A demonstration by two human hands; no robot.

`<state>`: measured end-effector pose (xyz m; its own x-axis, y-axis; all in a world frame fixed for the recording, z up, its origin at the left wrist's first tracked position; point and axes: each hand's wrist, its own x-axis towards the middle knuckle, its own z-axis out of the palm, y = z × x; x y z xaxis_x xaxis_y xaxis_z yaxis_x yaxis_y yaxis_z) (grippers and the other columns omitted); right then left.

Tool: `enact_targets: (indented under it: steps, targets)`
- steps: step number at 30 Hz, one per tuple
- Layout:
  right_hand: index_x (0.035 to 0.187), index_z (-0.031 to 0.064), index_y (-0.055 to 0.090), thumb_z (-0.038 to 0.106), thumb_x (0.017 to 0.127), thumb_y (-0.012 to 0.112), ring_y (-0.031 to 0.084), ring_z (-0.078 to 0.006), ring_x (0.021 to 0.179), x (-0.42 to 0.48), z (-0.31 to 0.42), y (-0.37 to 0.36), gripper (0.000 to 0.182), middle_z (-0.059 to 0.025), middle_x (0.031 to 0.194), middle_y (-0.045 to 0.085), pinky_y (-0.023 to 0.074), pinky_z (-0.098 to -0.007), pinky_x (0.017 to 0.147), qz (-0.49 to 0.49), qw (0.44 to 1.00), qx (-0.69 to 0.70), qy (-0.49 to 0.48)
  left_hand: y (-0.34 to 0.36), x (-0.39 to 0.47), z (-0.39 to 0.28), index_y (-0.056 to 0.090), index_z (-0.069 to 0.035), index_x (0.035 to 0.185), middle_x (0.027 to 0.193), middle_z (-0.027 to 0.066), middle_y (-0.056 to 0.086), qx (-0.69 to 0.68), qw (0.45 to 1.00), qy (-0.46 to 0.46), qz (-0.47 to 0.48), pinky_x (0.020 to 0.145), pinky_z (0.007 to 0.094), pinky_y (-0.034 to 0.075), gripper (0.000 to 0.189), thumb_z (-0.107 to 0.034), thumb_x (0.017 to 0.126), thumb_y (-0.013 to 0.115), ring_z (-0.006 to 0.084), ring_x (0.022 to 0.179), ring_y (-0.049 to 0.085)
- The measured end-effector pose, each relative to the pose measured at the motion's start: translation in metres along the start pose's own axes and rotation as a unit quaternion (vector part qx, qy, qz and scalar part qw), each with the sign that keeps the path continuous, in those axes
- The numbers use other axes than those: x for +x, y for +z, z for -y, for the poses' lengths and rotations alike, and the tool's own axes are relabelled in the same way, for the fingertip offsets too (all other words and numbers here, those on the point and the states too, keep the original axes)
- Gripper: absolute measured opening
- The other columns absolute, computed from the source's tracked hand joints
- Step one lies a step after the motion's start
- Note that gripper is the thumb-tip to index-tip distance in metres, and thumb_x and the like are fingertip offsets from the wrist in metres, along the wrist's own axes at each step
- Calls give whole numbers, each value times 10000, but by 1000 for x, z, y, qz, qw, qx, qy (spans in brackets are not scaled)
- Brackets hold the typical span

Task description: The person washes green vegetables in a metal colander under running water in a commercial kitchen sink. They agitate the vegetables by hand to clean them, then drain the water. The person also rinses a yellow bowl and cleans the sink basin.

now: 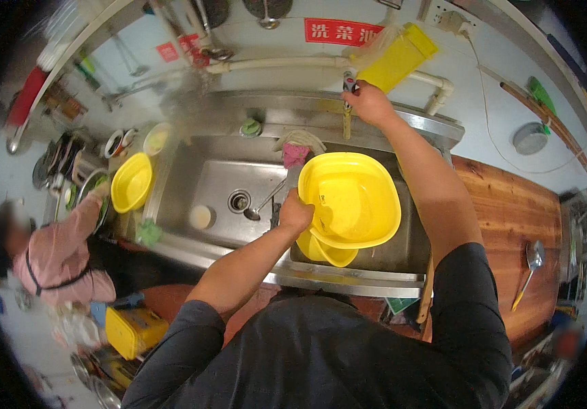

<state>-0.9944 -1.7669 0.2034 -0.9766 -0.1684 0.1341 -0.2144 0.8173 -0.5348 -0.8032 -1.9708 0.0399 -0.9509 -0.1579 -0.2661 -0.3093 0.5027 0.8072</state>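
My left hand point(297, 210) grips the left rim of a yellow plastic basin point(354, 199), which hangs over the right bowl of a stainless steel double sink point(411, 255). A second yellow basin point(342, 255) shows partly beneath it. At the wall, my right hand point(370, 104) has its fingers on the handle of a tap point(348, 84). The tap's spout points down behind the basin; whether water runs cannot be made out. On the divider, left of the basin, lie a pink cloth point(295, 155) and a greyish cloth point(303, 138).
In the left bowl lie a ladle point(262, 204) and a pale round object point(202, 217) near the drain point(239, 201). A co-worker point(63, 250) stands at the left by another yellow basin point(132, 183). A wooden board point(508, 220) at the right bears a spatula point(534, 260).
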Motion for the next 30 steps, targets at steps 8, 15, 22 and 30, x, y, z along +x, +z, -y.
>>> enact_targets:
  steps: [8,15,22,30]
  targets:
    - [1157,-44,512,286,835,612,565,-405,1025,-2,-35,-10,472,-275,1095,582,457,-436,875,-28,996,-1,-85,-7,70,-12,570,-12,1121,1023,195,659,-80,992,71,71,835,384,491,398,-87,732,606,340,970,632]
    - [1366,-119,295,412,835,627,523,-371,1173,-129,-171,89,821,-287,1257,520,418,-390,995,-13,972,116,204,-41,93,-50,596,-3,1119,983,151,676,-60,987,34,142,793,336,502,422,-37,698,597,258,894,658]
    - [1152,-21,532,71,823,603,635,-254,872,-219,-129,171,349,-121,1014,630,530,-379,729,108,709,565,408,-73,93,-71,561,44,1175,997,169,665,84,989,-20,123,740,317,518,496,-90,713,679,223,855,658]
    - [974,-53,577,-12,701,570,594,-246,629,-157,-196,130,277,-104,787,596,465,-375,501,61,731,576,359,-52,127,0,579,20,1161,1053,163,657,-73,994,-62,55,776,314,508,432,-46,736,624,224,918,649]
